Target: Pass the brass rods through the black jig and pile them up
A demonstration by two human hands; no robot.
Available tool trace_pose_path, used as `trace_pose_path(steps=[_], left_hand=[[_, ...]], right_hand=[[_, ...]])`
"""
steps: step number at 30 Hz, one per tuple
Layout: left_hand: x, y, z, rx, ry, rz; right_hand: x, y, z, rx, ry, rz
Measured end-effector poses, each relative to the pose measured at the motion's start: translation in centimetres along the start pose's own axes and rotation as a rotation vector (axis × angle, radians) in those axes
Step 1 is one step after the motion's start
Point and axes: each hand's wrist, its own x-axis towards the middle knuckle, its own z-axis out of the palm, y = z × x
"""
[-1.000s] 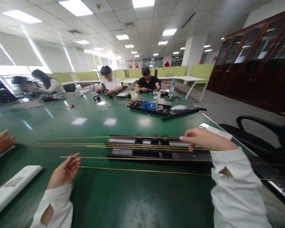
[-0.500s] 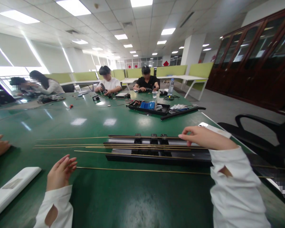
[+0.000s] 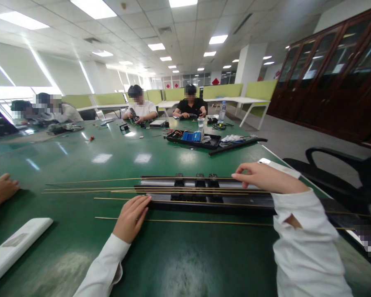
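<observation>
Several thin brass rods run left to right over a pair of long black rails with dark blocks between them. My left hand has its fingers together, fingertips on the front rail's left end, at a brass rod that passes under them. Over the rails' right part, my right hand is closed in a pinch at the rearmost rod. Its fingers partly hide the rod there. One more brass rod lies on the green table in front of the rails.
Another person's hand rests at the left edge, near a long white case. Farther back are a black tray with a blue part, a bottle and seated people. A black chair stands at right.
My left hand has moved right and slightly up, from beside the rods' left ends to the rail's left end, and its fingers have closed together. My right hand is nearly still.
</observation>
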Motion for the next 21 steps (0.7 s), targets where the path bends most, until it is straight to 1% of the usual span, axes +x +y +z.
trace_pose_path(steps=[5, 9, 14, 21], left_hand=[[0.5, -0.2, 0.8, -0.047, -0.021, -0.016], [1.0, -0.3, 1.0, -0.141, 0.031, -0.025], [0.8, -0.1, 0.5, -0.227, 0.048, 0.019], [0.5, 0.1, -0.1, -0.250, 0.080, 0.041]], right_hand=[[0.0, -0.1, 0.0, -0.010, 0.009, -0.002], [0.1, 0.0, 0.1, -0.001, 0.008, -0.008], [0.3, 0.2, 0.2, 0.013, 0.005, -0.017], [0.3, 0.5, 0.3, 0.024, 0.005, -0.009]])
